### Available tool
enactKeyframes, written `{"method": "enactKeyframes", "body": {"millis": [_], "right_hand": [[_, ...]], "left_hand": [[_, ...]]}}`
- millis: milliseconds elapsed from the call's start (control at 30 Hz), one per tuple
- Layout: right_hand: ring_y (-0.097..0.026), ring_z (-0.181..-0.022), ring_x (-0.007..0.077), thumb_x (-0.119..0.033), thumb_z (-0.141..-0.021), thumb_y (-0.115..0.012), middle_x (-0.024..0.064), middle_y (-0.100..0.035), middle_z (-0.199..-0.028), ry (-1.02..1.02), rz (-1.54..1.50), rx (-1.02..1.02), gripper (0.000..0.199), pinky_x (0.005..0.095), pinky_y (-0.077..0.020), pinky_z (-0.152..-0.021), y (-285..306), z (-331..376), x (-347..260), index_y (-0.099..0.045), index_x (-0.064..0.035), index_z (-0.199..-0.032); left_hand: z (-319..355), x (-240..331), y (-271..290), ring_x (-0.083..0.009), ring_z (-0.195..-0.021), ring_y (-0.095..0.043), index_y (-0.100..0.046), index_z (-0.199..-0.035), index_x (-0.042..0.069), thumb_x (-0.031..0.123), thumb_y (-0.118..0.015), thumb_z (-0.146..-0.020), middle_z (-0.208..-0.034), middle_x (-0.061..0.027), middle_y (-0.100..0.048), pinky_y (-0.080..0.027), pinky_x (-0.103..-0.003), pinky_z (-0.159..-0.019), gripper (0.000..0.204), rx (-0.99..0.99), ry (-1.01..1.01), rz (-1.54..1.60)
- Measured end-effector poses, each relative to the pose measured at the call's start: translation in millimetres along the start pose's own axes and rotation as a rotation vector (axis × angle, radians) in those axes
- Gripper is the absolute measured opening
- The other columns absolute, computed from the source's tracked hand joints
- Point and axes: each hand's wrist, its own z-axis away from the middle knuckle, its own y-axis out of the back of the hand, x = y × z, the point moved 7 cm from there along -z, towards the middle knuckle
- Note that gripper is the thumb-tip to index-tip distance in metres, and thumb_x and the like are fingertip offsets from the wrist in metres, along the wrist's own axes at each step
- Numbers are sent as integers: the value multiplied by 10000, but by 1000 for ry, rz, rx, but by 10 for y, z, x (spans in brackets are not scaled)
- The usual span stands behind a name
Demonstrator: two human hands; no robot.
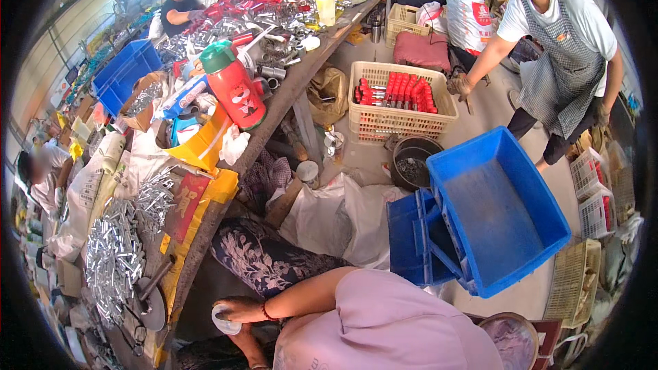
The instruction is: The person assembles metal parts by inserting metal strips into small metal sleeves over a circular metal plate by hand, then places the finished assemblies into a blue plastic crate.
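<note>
My right hand (238,309), with a red bracelet at the wrist, reaches left across my flowered trousers (264,260) and grips a small white cup (223,322) close under the workbench edge (205,233). Just below it my left hand (249,354) shows only as a wrist and forearm near the lower edge; its fingers are hidden. My lilac shirt (391,329) fills the bottom middle. A heap of short silver metal tubes (113,260) lies on the bench to the left of both hands.
A red flask with a green cap (233,85) stands on the crowded bench. On the floor are white sacks (329,216), a tilted blue crate (493,212), a black bucket (413,161) and a cream basket of red parts (401,99). A person in an apron (558,55) stands at the far right.
</note>
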Motion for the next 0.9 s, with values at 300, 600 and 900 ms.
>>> {"method": "enactKeyframes", "body": {"millis": [300,600,900], "right_hand": [[-711,-1240,382,-376,-1049,-662,195,-756,-1309,-6,134,19,441,470,-551,-1049,61,30,-120,-686,-144,-1424],[-697,-1264,383,-376,-1032,-654,182,-740,-1351,-55,151,29,443,482,-544,-1065,70,3,-69,-691,-176,-1424],[-681,-1286,384,-391,-1034,-620,181,-721,-1386,-98,144,-19,467,485,-528,-1095,101,64,-145,-680,-172,-1442]], "left_hand": [[-44,-23,85,-267,-1363,-599,-412,-1631,10,98,-625,-1113,-1550,-130,-564,-478,-426,-1198,567,24,-1,-73],[-6,137,-19,-266,-1366,-599,-413,-1629,5,93,-636,-1107,-1554,-128,-565,-476,-423,-1201,575,41,-18,-131],[119,497,-194,-264,-1326,-632,-446,-1604,-22,59,-782,-1003,-1530,-136,-606,-490,-415,-1182,694,122,-16,-61]]}}
